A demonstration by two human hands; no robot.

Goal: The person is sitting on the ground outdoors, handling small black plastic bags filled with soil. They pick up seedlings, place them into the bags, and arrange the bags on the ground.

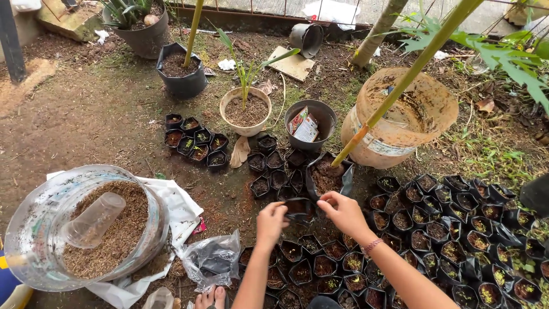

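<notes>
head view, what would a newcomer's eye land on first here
Both hands meet at centre, the left hand and right hand pinching a small black seedling bag of soil. Rows of black seedling bags spread right, and a clear tub of husk sits left.

Two hands (271,224); one clear tub (34,217); one plastic cup (93,220); perhaps sixty-odd small black seedling bags (323,266).

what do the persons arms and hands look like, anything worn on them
Both forearms are bare, with no sleeves or gloves in view. The right hand has a thin beaded bracelet in reddish-pink tones around its wrist. The left hand and its wrist carry nothing visible.
</notes>
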